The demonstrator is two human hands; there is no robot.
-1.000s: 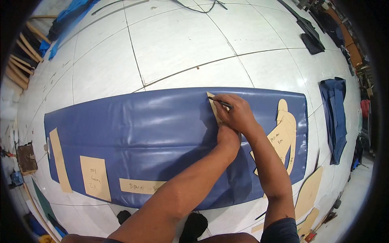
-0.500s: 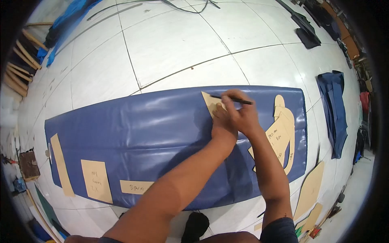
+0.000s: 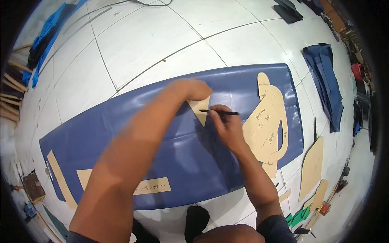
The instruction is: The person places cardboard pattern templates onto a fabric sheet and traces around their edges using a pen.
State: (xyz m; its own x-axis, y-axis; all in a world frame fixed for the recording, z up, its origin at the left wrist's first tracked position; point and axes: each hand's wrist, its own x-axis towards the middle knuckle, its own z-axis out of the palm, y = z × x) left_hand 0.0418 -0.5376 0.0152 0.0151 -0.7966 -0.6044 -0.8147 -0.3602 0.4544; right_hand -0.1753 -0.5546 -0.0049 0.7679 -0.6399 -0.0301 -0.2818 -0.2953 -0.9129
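Observation:
A cream triangular card pattern (image 3: 197, 106) lies with one corner pointing towards me on a blue vinyl sheet (image 3: 178, 150). My left hand (image 3: 192, 88) is at the far edge of this triangle, its fingers blurred and mostly hidden. From the right, my right hand (image 3: 227, 124) grips a slim black pen (image 3: 225, 112), whose tip is over the triangle. Larger curved card patterns (image 3: 259, 131) with handwriting lie on the sheet to the right of that hand. A written card strip (image 3: 156, 186) is partly covered by my left forearm.
A narrow card strip (image 3: 61, 178) lies at the sheet's left end. Folded dark blue material (image 3: 324, 85) rests on the white tiled floor (image 3: 162, 40) to the right. More card pieces (image 3: 312, 168) are at the lower right. My feet (image 3: 197, 222) stand by the sheet's near edge.
The triangle has turned so that a corner points towards me. My left hand has moved to its far edge, and my right hand with the pen has come nearer to me.

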